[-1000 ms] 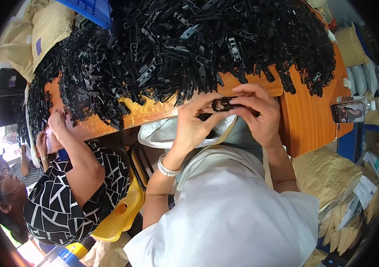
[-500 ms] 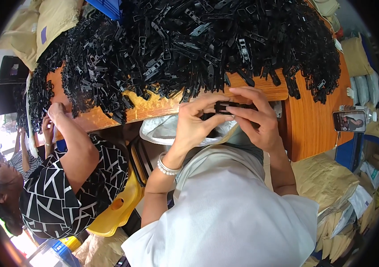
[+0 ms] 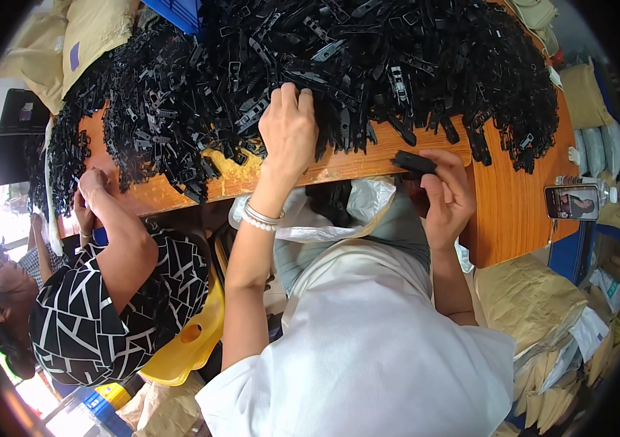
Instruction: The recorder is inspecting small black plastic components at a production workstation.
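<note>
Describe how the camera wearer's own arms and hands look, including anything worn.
The sleeves are white and short. The left hand and right hand are ungloved. A white beaded bracelet and a thin silvery band circle the left wrist; the right shows none.

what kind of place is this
Probably a small assembly or sorting workshop: a big pile of black plastic parts on a wood-grain table, a co-worker seated alongside, and bulky brown sacks around.
</note>
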A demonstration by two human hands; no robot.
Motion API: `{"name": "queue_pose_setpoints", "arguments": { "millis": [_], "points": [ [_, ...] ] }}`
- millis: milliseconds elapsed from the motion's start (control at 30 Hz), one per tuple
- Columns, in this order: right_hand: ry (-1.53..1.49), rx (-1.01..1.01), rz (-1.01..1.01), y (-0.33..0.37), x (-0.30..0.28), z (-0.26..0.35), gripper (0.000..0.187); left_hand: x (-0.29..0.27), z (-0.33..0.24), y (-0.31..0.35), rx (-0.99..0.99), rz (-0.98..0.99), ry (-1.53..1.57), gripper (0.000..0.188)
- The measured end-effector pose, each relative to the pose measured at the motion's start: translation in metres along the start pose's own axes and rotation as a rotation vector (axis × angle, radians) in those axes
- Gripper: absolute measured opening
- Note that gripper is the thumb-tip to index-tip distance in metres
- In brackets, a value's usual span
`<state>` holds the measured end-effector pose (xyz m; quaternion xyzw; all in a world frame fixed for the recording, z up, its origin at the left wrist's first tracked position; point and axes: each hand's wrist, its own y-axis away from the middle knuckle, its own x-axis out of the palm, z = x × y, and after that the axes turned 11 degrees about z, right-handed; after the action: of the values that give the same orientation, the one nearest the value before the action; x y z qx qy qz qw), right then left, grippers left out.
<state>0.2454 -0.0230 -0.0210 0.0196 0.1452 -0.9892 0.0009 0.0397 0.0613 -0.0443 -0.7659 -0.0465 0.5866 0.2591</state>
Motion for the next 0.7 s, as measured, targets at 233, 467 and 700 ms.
{"name": "queue_pose_setpoints", "arguments": {
  "millis": [233, 467, 700],
  "points": [
    [-0.176, 0.183, 0.067, -0.003, 0.009, -0.009, 0.018, -0.006, 0.022, -0.007, 0.164, -0.018, -0.079, 0.02],
    [-0.452, 0.194, 0.12, -0.022, 0.032, -0.015, 0.016, -0.019, -0.003, 0.036, -0.329, -0.132, 1.156, 0.013],
    [-0.443, 0.371, 0.188, -0.025, 0.042, -0.002, 0.013, -0.043, -0.018, 0.05, -0.308, 0.053, 1.425, 0.013]
  ]
}}
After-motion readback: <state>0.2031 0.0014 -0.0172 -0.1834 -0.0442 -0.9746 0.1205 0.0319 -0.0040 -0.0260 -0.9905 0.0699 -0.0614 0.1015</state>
